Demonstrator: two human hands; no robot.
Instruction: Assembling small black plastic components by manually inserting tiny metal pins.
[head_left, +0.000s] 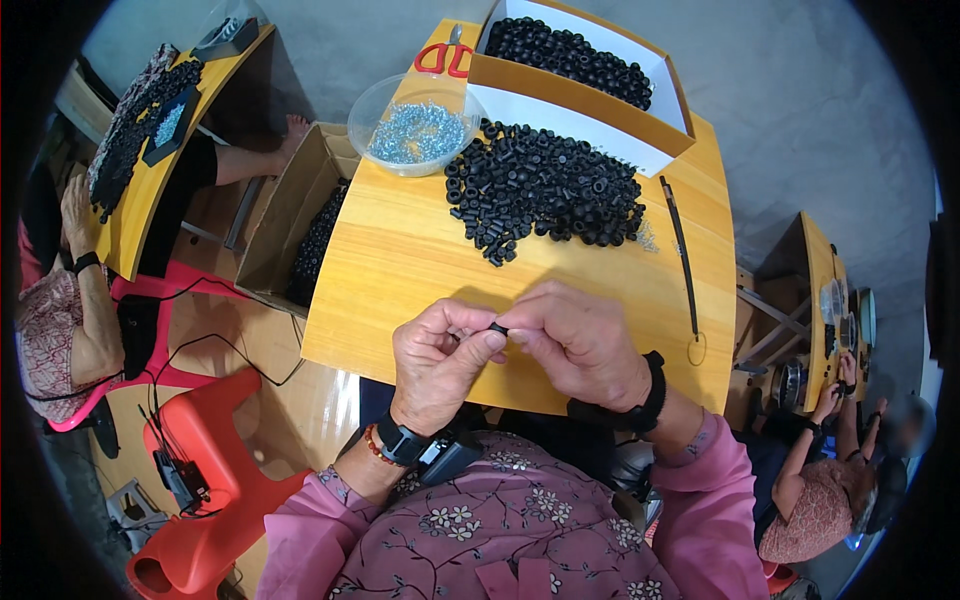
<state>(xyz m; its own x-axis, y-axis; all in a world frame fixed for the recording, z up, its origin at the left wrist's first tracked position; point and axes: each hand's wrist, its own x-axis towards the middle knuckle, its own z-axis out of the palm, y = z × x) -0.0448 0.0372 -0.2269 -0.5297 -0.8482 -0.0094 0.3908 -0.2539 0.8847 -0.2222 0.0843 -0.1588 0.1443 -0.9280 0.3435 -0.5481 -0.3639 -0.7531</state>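
Here I am on the head view, starting with the wooden surface [390, 270], which fills the middle. Between twelve and one from the hands sits the big open box [580, 98], its inside crowded with round black parts [568, 60]. Nearer, at about half past twelve, a loose black pile [540, 185] spreads out, and at eleven stands the clear tub [395, 168] of shiny bluish bits [420, 133]. It's close beside the pile; a careless reach there could tip it and mix the two.

At two o'clock lies a thin black rod [681, 245]; a swinging right sleeve might knock it.

Now the hands! The left hand [440, 350] pinches between thumb and fingers; the right hand [575, 338] meets it from three o'clock, thumb and forefinger pinched too. Smaller again: red-handled scissors [451, 47], towards twelve at the far edge, and a scatter of tiny pale bits [647, 237] at two.

Smallest of all, the small black piece [498, 328], right between the fingertips. Whether something tinier hides there, I can't tell. With so little to grip, uneven pressure could pop it loose, and the near edge is close enough for a fall.
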